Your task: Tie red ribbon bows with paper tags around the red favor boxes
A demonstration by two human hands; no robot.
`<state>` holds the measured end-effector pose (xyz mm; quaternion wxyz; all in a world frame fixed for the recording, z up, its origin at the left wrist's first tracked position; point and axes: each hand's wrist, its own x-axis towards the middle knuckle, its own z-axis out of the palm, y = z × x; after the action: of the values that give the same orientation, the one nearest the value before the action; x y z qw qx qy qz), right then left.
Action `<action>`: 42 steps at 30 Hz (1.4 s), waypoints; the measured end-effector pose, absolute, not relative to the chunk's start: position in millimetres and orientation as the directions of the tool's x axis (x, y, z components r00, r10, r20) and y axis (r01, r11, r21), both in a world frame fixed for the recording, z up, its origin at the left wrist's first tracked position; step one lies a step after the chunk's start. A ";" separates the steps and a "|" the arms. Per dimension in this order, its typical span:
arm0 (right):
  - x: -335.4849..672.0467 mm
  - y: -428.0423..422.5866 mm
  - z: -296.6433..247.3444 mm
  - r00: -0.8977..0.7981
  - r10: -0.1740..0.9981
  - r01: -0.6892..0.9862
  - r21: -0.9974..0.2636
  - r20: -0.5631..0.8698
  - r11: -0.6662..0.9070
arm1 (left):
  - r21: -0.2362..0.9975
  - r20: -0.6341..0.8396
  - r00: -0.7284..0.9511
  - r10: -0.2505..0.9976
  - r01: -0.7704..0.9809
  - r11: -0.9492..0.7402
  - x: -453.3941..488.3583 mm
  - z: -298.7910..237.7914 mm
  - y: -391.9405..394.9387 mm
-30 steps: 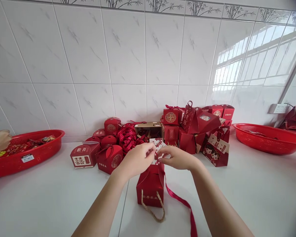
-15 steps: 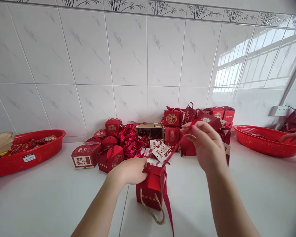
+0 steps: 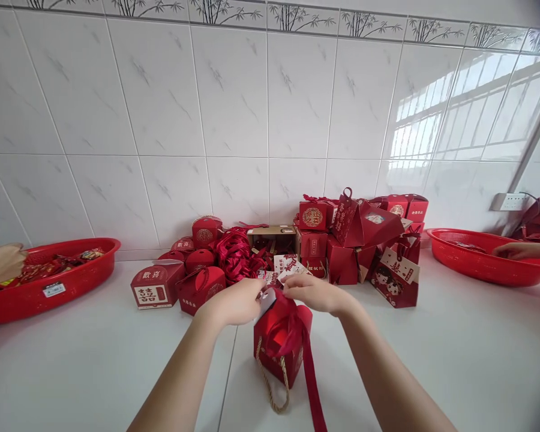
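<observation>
Left hand (image 3: pixel 236 303): palm down, fingers pinched on ribbon (image 3: pixel 306 366) atop gift box (image 3: pixel 274 354).
Right hand (image 3: pixel 314 293): pinching same ribbon, just beside left.
Baskets (image 3: pixel 72 282): two, red, flanking box.

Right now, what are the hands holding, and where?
Left hand and right hand pinch the dark red satin ribbon atop the small red cardboard gift box.

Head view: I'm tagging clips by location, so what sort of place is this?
Probably a home kitchen or similar tiled room: glossy white wall tiles with a bamboo border, a white counter below them, and a wall socket at the right. Red gift boxes are piled on the counter.
</observation>
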<state>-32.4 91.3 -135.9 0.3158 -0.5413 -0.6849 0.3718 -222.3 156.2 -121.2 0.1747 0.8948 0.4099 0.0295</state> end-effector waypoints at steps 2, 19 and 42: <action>-36.5 99.1 -142.8 -0.236 0.972 0.538 -0.834 -0.013 0.119 | 0.335 -0.095 0.670 0.736 0.718 -0.610 -221.6 -120.8 154.1; -39.6 102.1 -145.1 -0.211 0.971 0.577 -0.816 -0.109 0.034 | 0.322 -0.132 0.676 0.725 0.721 -0.614 -220.4 -110.8 142.8; -38.2 103.4 -146.5 -0.310 0.945 0.536 -0.840 -0.106 0.081 | 0.444 -0.165 0.695 0.700 0.686 -0.577 -220.7 -112.6 141.7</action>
<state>-38.2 103.4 -146.5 0.2449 -0.5341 -0.6932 0.4175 -220.7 141.7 -112.6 0.2436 0.8879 0.3900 0.0144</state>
